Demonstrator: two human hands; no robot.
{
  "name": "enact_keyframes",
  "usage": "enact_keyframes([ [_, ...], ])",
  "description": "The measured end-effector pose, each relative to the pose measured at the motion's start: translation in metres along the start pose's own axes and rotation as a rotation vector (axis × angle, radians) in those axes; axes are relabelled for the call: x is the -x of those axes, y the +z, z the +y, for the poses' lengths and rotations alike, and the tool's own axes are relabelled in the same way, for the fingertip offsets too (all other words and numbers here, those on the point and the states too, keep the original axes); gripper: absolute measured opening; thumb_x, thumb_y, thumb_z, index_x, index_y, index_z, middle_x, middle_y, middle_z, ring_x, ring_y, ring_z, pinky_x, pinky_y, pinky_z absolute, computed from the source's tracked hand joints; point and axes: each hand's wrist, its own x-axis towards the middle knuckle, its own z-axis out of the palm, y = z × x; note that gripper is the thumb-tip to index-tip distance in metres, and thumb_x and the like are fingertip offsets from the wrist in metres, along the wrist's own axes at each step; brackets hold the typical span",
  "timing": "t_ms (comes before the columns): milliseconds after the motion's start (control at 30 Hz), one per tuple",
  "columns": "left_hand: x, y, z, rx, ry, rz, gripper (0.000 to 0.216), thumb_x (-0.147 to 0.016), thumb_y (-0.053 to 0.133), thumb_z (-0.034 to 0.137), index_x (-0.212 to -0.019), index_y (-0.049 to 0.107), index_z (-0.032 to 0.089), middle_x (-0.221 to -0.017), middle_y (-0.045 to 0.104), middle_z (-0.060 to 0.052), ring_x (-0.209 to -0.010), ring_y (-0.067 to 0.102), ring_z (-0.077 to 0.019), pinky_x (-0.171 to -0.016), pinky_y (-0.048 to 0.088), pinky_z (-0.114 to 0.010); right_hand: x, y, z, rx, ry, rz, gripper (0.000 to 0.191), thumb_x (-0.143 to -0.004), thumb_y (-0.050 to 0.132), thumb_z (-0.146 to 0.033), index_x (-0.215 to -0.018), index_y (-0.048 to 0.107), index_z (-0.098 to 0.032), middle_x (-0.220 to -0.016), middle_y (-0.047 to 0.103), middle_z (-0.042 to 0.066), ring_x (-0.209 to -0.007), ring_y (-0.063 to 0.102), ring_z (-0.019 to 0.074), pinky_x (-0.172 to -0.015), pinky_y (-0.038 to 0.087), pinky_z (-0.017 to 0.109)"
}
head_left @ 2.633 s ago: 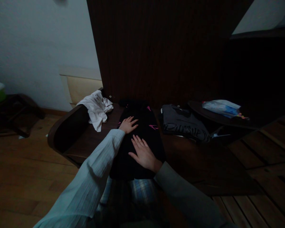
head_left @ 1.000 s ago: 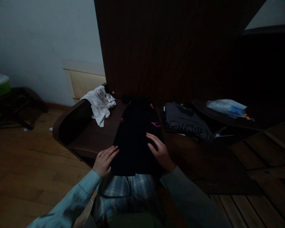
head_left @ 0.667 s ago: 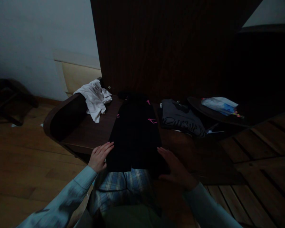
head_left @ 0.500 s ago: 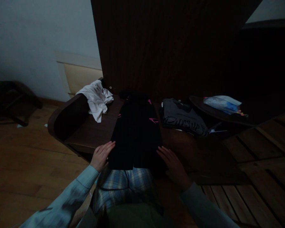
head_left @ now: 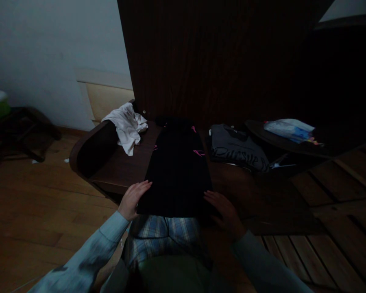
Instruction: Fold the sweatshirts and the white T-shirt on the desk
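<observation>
A black garment (head_left: 178,175) with pink markings lies spread out lengthwise on a dark wooden bench, its near edge just above my lap. My left hand (head_left: 134,199) rests at its lower left edge, fingers stretched out and fingertips on the cloth. At the lower right edge, my right hand (head_left: 224,209) touches the fabric with its fingers extended. Both thumbs are hard to make out in the dim light. The far end of the garment looks bunched near the bench back.
A crumpled white cloth (head_left: 128,126) hangs over the left armrest (head_left: 79,156). Right of the garment sits a folded dark grey garment with lettering (head_left: 236,148). Beyond it, a blue-and-white plastic packet (head_left: 289,129) lies on a dark surface. A dark stool (head_left: 24,134) stands at far left.
The view has shifted slightly. The small gap in the middle of the black garment's near edge no longer shows. Both hands stay at its sides.
</observation>
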Motion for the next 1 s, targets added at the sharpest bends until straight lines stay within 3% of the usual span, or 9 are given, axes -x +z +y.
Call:
enact_keyframes([
  [133,0.000,-0.006,0.007,-0.050,0.044,-0.156,0.042,-0.082,0.034,0.022,-0.122,0.045,0.015,-0.122,0.054,-0.012,-0.121,0.041,-0.0201,-0.097,0.031,-0.037,0.002,0.005,0.001,0.015,-0.032,-0.022,0.040,-0.079,0.044,-0.012,-0.119,0.049,-0.019,-0.123,0.053,0.009,-0.120,0.043,0.0180,-0.095,0.040,0.042],
  [267,0.000,-0.009,0.011,-0.057,0.037,-0.193,0.044,-0.081,0.032,0.013,-0.124,0.043,0.015,-0.124,0.053,-0.011,-0.123,0.038,-0.0181,-0.098,0.031,-0.036,0.001,0.002,-0.001,-0.009,-0.030,-0.043,0.046,-0.076,0.043,-0.008,-0.120,0.048,-0.019,-0.123,0.053,0.008,-0.120,0.043,0.0172,-0.097,0.039,0.042],
  [467,-0.004,-0.011,0.013,-0.034,0.004,-0.236,0.047,-0.079,0.037,0.018,-0.126,0.041,0.015,-0.126,0.050,-0.011,-0.122,0.038,-0.0201,-0.099,0.031,-0.038,-0.015,-0.013,-0.028,-0.011,0.009,-0.089,0.058,-0.074,0.058,-0.037,-0.126,0.042,-0.018,-0.129,0.047,0.012,-0.122,0.039,0.0241,-0.101,0.031,0.050],
  [633,-0.002,-0.011,0.022,-0.084,0.032,-0.226,0.049,-0.078,0.048,0.031,-0.125,0.043,0.016,-0.128,0.048,-0.013,-0.124,0.036,-0.0244,-0.102,0.026,-0.042,-0.042,-0.001,-0.055,-0.029,0.016,-0.136,0.052,-0.078,0.052,-0.026,-0.129,0.039,-0.020,-0.133,0.043,0.009,-0.125,0.034,0.0201,-0.103,0.029,0.044],
  [767,0.004,-0.004,0.038,-0.161,0.044,-0.203,0.050,-0.079,0.050,0.031,-0.127,0.042,0.020,-0.131,0.046,-0.012,-0.125,0.034,-0.0247,-0.101,0.025,-0.043,-0.060,0.015,-0.066,0.014,0.038,-0.210,0.058,-0.077,0.050,-0.020,-0.132,0.034,-0.018,-0.139,0.034,0.009,-0.128,0.028,0.0231,-0.103,0.028,0.045],
  [1000,-0.008,0.026,0.074,-0.256,-0.127,-0.148,0.057,-0.076,0.041,0.007,-0.132,0.035,0.019,-0.136,0.037,-0.013,-0.128,0.029,-0.0244,-0.099,0.029,-0.043,-0.063,0.023,-0.069,0.019,0.094,-0.177,0.059,-0.073,0.046,-0.011,-0.131,0.036,-0.016,-0.138,0.035,0.008,-0.128,0.029,0.0224,-0.104,0.027,0.043],
])
